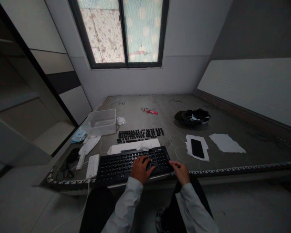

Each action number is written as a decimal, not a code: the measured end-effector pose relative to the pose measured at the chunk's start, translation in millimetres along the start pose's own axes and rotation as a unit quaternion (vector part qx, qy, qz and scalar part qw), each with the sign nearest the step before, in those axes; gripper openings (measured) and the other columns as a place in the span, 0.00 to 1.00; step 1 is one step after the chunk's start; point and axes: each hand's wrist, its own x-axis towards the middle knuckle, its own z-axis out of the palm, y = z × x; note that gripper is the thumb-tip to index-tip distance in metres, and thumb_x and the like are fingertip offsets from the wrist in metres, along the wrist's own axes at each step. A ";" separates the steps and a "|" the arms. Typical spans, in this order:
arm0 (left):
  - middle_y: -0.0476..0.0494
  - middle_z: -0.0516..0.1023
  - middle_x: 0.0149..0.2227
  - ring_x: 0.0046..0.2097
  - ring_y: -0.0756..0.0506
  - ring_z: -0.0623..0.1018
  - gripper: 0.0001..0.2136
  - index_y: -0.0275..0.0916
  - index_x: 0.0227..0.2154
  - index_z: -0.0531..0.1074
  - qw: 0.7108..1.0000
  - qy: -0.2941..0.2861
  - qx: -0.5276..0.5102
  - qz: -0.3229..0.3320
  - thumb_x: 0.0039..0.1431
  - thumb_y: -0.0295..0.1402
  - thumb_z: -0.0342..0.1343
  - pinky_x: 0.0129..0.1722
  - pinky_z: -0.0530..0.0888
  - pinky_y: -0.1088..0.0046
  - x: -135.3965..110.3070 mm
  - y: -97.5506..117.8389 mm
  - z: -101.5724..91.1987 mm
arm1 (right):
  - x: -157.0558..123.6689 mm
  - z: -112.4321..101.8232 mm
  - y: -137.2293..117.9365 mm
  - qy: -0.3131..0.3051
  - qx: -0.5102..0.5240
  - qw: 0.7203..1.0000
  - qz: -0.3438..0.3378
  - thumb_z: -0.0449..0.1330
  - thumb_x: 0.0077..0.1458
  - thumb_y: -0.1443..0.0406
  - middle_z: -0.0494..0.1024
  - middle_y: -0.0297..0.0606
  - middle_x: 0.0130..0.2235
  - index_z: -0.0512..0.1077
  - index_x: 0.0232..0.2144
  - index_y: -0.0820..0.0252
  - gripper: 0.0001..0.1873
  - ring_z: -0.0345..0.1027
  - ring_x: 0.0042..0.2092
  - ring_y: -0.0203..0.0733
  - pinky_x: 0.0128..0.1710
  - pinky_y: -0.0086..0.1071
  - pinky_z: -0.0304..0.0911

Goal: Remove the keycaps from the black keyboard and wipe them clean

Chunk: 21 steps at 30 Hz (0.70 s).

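Observation:
A black keyboard (118, 165) without its keycaps lies along the front edge of the mattress, its near side by my knees. Over its right half rests my left hand (140, 170), fingers bent and spread on it, thumb apart. My right hand (181, 171) is at the keyboard's right end, thumb and forefinger pinched together by the corner; whatever is between them, if anything, is too small to make out. Behind the keyboard, loose black keycaps (135, 133) lie in rows on the mattress. A crumpled white tissue (145, 147) sits at the keyboard's back edge on white paper (126, 148).
To the left are a clear plastic box (102, 121), a blue packet (79, 136), a white power strip (92, 166) and a dark cable (69, 166). A red item (150, 111) lies farther back. On the right are a black cap (192, 117), a phone (197, 148) on paper, and another paper sheet (226, 143).

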 end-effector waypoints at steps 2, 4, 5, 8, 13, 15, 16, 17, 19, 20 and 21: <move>0.42 0.75 0.50 0.51 0.38 0.71 0.17 0.43 0.46 0.74 1.000 0.000 -0.001 0.002 0.54 0.41 0.63 0.50 0.70 0.56 0.0 0.0 0.2 | -1.0 2.5 0.0 0.014 -0.013 1.000 -0.001 0.64 0.43 0.48 0.82 0.43 0.32 0.81 0.27 0.59 0.21 0.74 0.39 0.52 0.44 0.40 0.65; 0.42 0.75 0.50 0.51 0.38 0.71 0.17 0.43 0.46 0.74 1.000 -0.002 0.000 0.001 0.54 0.40 0.63 0.50 0.70 0.56 0.1 0.0 0.2 | -2.2 4.4 -0.4 0.026 -0.022 0.999 -0.004 0.63 0.43 0.47 0.82 0.43 0.31 0.80 0.26 0.59 0.21 0.74 0.38 0.52 0.43 0.40 0.65; 0.42 0.75 0.50 0.51 0.38 0.71 0.17 0.43 0.46 0.74 1.000 -0.002 0.002 0.000 0.54 0.40 0.63 0.50 0.70 0.56 0.2 0.1 0.1 | -2.7 4.9 -0.8 0.031 -0.024 0.999 -0.006 0.63 0.43 0.47 0.82 0.43 0.31 0.80 0.26 0.59 0.21 0.74 0.38 0.52 0.42 0.39 0.65; 0.42 0.75 0.50 0.51 0.38 0.71 0.17 0.44 0.46 0.74 1.000 -0.005 0.004 -0.003 0.54 0.40 0.63 0.51 0.69 0.56 0.6 0.2 -0.3 | -3.9 4.8 -2.7 0.035 -0.027 0.999 -0.010 0.63 0.43 0.47 0.82 0.42 0.31 0.80 0.25 0.59 0.22 0.74 0.38 0.51 0.41 0.38 0.65; 0.42 0.75 0.49 0.51 0.38 0.71 0.17 0.44 0.46 0.75 1.000 -0.003 0.003 -0.003 0.54 0.40 0.63 0.50 0.70 0.56 0.8 0.1 -0.5 | -3.7 2.4 -4.9 0.021 -0.018 1.000 -0.010 0.64 0.42 0.46 0.82 0.42 0.30 0.80 0.25 0.59 0.21 0.75 0.37 0.50 0.41 0.38 0.66; 0.42 0.75 0.49 0.50 0.38 0.72 0.17 0.44 0.46 0.75 1.000 -0.002 0.005 -0.001 0.53 0.40 0.63 0.50 0.70 0.56 0.6 0.0 -0.4 | -3.5 1.9 -4.9 0.021 -0.014 1.000 -0.006 0.64 0.42 0.46 0.82 0.42 0.30 0.80 0.25 0.59 0.22 0.75 0.37 0.51 0.41 0.38 0.66; 0.42 0.75 0.49 0.50 0.38 0.72 0.17 0.44 0.46 0.75 1.000 -0.001 0.005 0.000 0.53 0.40 0.63 0.50 0.70 0.56 0.5 -0.1 -0.3 | -3.5 1.7 -4.8 0.021 -0.013 1.000 -0.004 0.64 0.42 0.46 0.82 0.42 0.30 0.81 0.26 0.59 0.22 0.75 0.37 0.51 0.41 0.38 0.66; 0.42 0.75 0.49 0.50 0.38 0.72 0.17 0.44 0.46 0.75 1.000 -0.001 0.006 0.000 0.53 0.40 0.63 0.50 0.70 0.56 0.5 -0.1 -0.2 | -3.4 1.5 -4.5 0.020 -0.011 1.000 -0.003 0.65 0.42 0.46 0.82 0.42 0.30 0.81 0.26 0.59 0.22 0.75 0.37 0.51 0.41 0.38 0.66; 0.42 0.75 0.49 0.50 0.38 0.72 0.17 0.44 0.46 0.75 1.000 -0.002 0.005 -0.002 0.53 0.41 0.63 0.50 0.70 0.56 0.7 -0.3 -0.3 | -3.4 0.8 -3.8 0.016 -0.006 1.000 0.000 0.65 0.42 0.46 0.82 0.42 0.31 0.81 0.26 0.59 0.22 0.75 0.37 0.52 0.42 0.39 0.66; 0.42 0.75 0.49 0.50 0.38 0.72 0.17 0.44 0.46 0.75 1.000 -0.003 0.004 -0.003 0.53 0.41 0.63 0.49 0.70 0.56 0.8 -0.3 -0.5 | -3.3 0.3 -3.4 0.013 -0.003 1.000 0.002 0.64 0.42 0.47 0.83 0.42 0.31 0.80 0.26 0.59 0.22 0.75 0.37 0.52 0.42 0.39 0.66; 0.42 0.75 0.49 0.50 0.38 0.72 0.17 0.44 0.46 0.75 1.000 -0.004 0.003 -0.004 0.53 0.41 0.63 0.49 0.70 0.56 1.0 -0.3 -0.7 | -3.2 -0.3 -2.9 0.010 0.001 1.000 0.003 0.64 0.43 0.47 0.83 0.42 0.31 0.80 0.26 0.60 0.22 0.75 0.37 0.52 0.42 0.39 0.66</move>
